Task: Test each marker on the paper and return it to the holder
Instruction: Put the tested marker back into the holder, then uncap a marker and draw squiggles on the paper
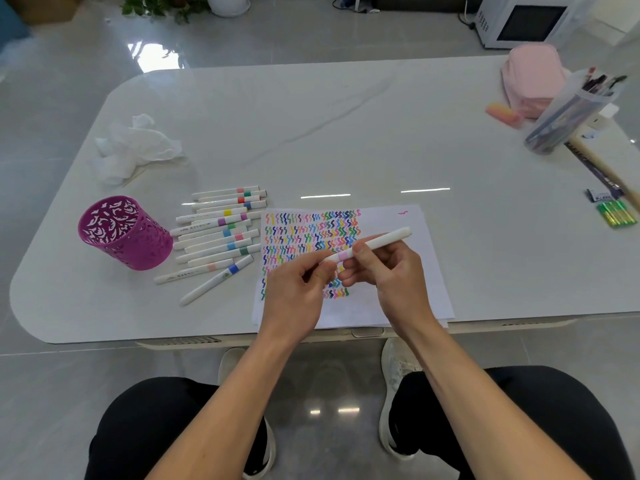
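I see both hands mid-frame over the paper (398,271) | right hand (391,271) grips the pink-banded marker (372,244) by its barrel | left hand (298,292) pinches its cap end, likely uncapping or recapping | holder (121,233) left on the bench (311,133), spare markers (218,233) beside it within reach

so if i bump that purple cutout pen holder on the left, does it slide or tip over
The purple holder looks empty, so it is probably light. The table is glossy, so a low nudge would likely slide it. It is tallish and perforated, so a push near the rim might tip it and let it roll.
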`<state>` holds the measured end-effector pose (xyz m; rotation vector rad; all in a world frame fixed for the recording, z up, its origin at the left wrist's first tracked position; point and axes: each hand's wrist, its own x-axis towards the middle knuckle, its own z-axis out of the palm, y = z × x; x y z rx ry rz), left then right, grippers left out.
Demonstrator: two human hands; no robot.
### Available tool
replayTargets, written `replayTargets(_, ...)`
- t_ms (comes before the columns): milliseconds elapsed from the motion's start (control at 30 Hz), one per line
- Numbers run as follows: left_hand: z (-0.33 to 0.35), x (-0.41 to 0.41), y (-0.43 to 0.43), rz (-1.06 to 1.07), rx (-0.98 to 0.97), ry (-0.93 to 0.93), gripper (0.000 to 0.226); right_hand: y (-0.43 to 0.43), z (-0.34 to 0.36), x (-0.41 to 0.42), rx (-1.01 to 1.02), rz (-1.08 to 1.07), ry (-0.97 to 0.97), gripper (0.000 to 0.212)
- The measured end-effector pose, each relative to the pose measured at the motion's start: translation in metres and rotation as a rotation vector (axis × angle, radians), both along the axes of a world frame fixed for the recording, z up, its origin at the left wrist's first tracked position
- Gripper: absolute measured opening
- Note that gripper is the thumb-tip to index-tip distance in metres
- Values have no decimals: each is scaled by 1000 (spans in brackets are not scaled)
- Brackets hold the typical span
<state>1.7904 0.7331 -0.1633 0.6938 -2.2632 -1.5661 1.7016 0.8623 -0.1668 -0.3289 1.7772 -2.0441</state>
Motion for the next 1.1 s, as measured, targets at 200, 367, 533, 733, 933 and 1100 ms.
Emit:
replayTargets(200, 9, -1, -5, -18, -19, 14, 13, -4, 5, 2, 4, 19, -32, 15)
replayTargets(367, 20, 2, -20, 101, 60, 122, 6, -15, 5, 3, 100, 97, -5, 28)
replayTargets(533, 33, 10, -51, 354, 182, 229, 15, -28, -6, 7, 124, 63, -63, 11)
replayTargets(733, 49, 34, -92, 599, 78, 392, 4, -45, -21, 11, 278, 82, 39, 11)
replayTargets(933, 56, 54, -117, 820, -157, 476, 26, -61, -36, 21, 459, 128, 151, 21)
replayTargets(1100, 56, 64, -129, 880, -274, 479, 36, -67, -37, 26, 535, 124, 250, 23)
